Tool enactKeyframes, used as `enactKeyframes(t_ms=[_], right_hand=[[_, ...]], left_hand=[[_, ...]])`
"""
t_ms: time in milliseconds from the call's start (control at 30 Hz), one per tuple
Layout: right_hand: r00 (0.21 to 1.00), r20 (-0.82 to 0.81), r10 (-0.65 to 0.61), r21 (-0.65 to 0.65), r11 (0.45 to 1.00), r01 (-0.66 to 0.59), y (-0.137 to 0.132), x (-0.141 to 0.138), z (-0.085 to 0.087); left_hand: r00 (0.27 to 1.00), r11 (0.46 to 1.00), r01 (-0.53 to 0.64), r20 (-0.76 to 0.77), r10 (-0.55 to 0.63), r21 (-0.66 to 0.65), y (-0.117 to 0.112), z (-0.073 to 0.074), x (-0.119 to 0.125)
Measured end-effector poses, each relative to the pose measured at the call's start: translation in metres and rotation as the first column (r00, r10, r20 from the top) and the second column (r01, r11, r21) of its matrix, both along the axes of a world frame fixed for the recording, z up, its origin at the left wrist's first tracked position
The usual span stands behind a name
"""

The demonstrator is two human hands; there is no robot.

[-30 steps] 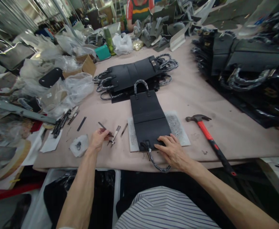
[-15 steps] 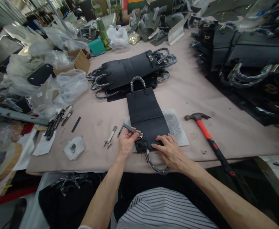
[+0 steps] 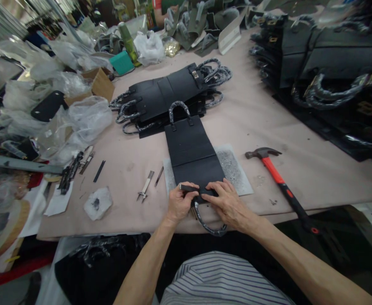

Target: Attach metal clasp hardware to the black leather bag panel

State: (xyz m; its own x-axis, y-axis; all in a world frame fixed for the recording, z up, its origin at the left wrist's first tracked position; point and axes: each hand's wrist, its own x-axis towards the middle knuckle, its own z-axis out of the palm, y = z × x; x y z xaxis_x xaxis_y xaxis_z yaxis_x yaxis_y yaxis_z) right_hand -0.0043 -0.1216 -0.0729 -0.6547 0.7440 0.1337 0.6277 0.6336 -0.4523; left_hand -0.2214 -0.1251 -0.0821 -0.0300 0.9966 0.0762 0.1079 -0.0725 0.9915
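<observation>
My left hand [image 3: 182,202] is closed around a slim metal punch [image 3: 188,188] with a forked end, which slants down to the near part of a black bag panel [image 3: 192,148]. The tip is hidden by my fingers. On the same panel, just to the right, my right hand [image 3: 228,202] lies with its fingers stretched out, pressing near the lower edge. A plastic-wrapped handle [image 3: 209,228] curves off the panel's near end, and another wrapped handle [image 3: 178,106] stands at its far end. Under the panel lies a speckled pale slab [image 3: 233,169].
A claw hammer [image 3: 278,182] lies to the right. Calipers [image 3: 146,186], a thin rod [image 3: 159,176] and a pale lump [image 3: 98,203] lie left. Stacked black bag panels [image 3: 166,91] sit beyond, with a larger pile [image 3: 332,72] at right. Plastic bags [image 3: 88,116] crowd the left.
My left hand has moved right and tipped the punch down onto the panel near my right fingers. The right hand stays put on the panel. The view has shifted slightly.
</observation>
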Motion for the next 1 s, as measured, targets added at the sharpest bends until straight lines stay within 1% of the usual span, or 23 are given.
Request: enactKeyframes(t_ms=[167, 300, 400, 633, 900, 1000], right_hand=[[1.000, -0.001, -0.019, -0.011, 1.000, 0.019, 0.000, -0.001, 0.001], [0.998, -0.053, 0.025, -0.052, 0.998, -0.028, 0.003, 0.006, 0.001], [0.993, -0.107, 0.054, -0.064, 0.996, -0.062, 0.005, 0.013, 0.000], [0.984, -0.169, 0.050, -0.075, 0.995, -0.063, 0.005, 0.017, -0.005], [0.969, -0.245, 0.039, -0.052, 0.997, -0.054, 0.004, 0.021, -0.005], [0.953, -0.304, 0.001, -0.036, 0.999, -0.013, 0.000, 0.025, -0.004]], left_hand=[[0.999, 1.000, -0.002, -0.038, 0.003, 0.031, -0.001, -0.001, 0.001], [0.998, 0.999, -0.006, -0.068, 0.009, 0.048, 0.000, 0.001, 0.002], [0.996, 0.999, -0.007, -0.086, 0.012, 0.052, 0.000, 0.000, 0.002], [0.988, 0.996, -0.004, -0.154, 0.018, 0.090, 0.000, -0.003, 0.001], [0.956, 0.979, 0.001, -0.286, 0.059, 0.204, -0.004, -0.010, 0.006], [0.941, 0.968, 0.008, -0.331, 0.078, 0.251, -0.006, -0.011, 0.008]])
